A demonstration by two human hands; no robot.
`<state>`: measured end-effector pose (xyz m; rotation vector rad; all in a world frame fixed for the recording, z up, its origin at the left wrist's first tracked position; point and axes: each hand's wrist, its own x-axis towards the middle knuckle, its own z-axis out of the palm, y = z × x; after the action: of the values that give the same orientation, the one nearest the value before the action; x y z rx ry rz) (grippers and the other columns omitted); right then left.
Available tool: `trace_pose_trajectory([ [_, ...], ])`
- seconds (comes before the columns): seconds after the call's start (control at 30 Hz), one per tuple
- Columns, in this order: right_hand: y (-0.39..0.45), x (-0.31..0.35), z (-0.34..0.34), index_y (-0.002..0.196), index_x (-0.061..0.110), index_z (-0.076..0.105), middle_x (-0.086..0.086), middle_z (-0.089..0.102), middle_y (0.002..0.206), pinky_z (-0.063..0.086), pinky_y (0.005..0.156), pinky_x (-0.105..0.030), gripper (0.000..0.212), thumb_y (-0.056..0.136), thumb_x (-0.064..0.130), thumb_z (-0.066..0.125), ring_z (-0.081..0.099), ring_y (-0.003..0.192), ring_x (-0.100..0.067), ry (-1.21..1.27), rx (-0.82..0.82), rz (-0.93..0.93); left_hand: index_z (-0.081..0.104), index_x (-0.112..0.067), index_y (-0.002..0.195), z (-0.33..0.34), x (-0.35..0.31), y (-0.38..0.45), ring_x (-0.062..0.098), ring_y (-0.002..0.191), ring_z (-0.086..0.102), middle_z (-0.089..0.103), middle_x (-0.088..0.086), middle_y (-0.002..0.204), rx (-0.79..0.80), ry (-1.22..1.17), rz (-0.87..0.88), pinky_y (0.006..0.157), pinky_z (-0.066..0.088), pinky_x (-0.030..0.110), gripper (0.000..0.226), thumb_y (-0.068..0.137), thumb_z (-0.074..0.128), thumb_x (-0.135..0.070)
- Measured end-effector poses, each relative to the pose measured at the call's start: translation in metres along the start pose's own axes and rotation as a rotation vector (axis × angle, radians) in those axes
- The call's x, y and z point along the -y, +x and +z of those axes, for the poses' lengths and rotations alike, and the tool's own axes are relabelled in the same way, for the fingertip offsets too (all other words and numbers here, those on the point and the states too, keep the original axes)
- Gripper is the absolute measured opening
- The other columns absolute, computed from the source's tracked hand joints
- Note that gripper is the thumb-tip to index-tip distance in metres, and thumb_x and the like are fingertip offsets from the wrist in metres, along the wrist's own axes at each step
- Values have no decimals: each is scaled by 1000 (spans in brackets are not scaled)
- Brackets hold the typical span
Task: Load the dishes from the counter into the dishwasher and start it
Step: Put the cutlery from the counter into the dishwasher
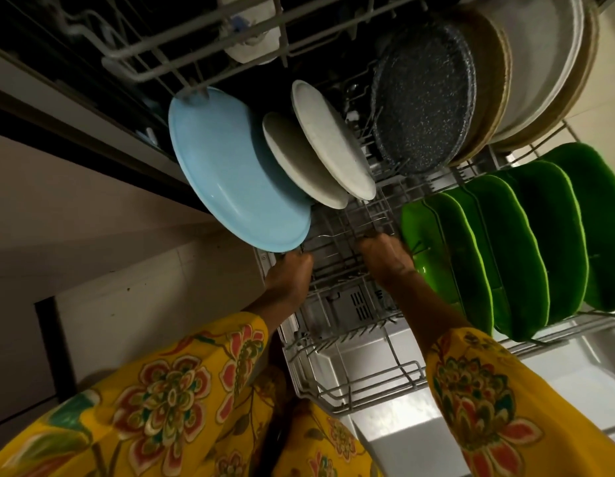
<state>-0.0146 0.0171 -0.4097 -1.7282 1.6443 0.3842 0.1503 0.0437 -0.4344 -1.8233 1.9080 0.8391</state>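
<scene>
We reach down with both arms into the rack (354,383). Our left hand (290,270) curls round a wire by the blue plate (230,170). Our right hand (385,256) curls round a wire next to the green plates (505,249). We think we hold the rack to push it in. All plates stand on edge between the wires so water can reach them.

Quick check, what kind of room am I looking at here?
Most likely a home kitchen: an open dishwasher with its lower rack pulled out, loaded with green plates and a blue plate.
</scene>
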Motion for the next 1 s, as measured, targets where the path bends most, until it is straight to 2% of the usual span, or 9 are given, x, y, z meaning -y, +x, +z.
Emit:
trace_pose_trajectory([
  [0.1, -9, 1, 3, 120, 8, 59, -18, 61, 120, 48, 88, -41, 32, 95, 10, 40, 59, 109, -39, -107, -57, -13, 58, 4, 102, -4, -2, -8, 30, 103, 59, 59, 20, 109, 22, 7, -31, 87, 50, 39, 20, 91, 42, 9],
  [0.27, -34, 5, -6, 118, 11, 60, -14, 63, 116, 51, 86, -42, 31, 95, 7, 40, 62, 106, -35, -116, -74, -14, 58, -3, 107, -23, -5, -35, 26, 106, 59, 60, 14, 113, -49, -23, -2, 80, 47, 29, 21, 95, 41, 1],
  [0.4, -61, 16, -20, 120, 11, 60, -10, 61, 119, 51, 85, -38, 32, 94, 9, 41, 61, 106, -31, -90, -122, -27, 65, -6, 106, -42, -12, -63, 28, 104, 61, 66, 14, 108, -59, -322, -34, 81, 47, 34, 22, 96, 45, -9],
  [0.5, -87, 33, -35, 117, 10, 60, -12, 61, 116, 51, 85, -39, 31, 93, 10, 42, 61, 104, -32, -72, -142, -30, 67, -5, 107, -57, -19, -87, 30, 102, 62, 68, 15, 107, -132, -589, -87, 85, 48, 35, 23, 95, 49, -13],
  [0.6, -118, 51, -49, 111, 11, 63, -11, 64, 111, 53, 85, -39, 27, 92, 16, 44, 62, 102, -32, -53, -153, -17, 66, -7, 113, -73, -24, -115, 30, 104, 62, 67, 15, 112, -157, -686, -135, 89, 48, 35, 25, 96, 49, -15],
  [0.73, -159, 82, -76, 108, 11, 66, -13, 62, 116, 51, 88, -37, 28, 89, 19, 47, 61, 105, -34, 4, -120, -7, 65, -13, 100, -110, -26, -152, 30, 93, 62, 68, 16, 102, -183, -732, -166, 83, 49, 35, 21, 97, 45, -19],
  [0.9, -198, 112, -110, 106, 13, 66, -18, 64, 111, 49, 86, -34, 33, 88, 29, 43, 61, 104, -33, 167, -167, -33, 57, -17, 124, -165, -31, -201, 30, 114, 55, 57, 12, 126, -237, -742, -213, 89, 40, 26, 31, 100, 39, -23],
  [1.0, -220, 130, -135, 104, 13, 67, -17, 65, 108, 49, 84, -33, 28, 90, 28, 48, 61, 102, -33, 157, -194, -82, 59, -14, 119, -193, -31, -225, 30, 111, 55, 56, 14, 125, -308, -831, -222, 89, 41, 27, 29, 100, 40, -23],
])
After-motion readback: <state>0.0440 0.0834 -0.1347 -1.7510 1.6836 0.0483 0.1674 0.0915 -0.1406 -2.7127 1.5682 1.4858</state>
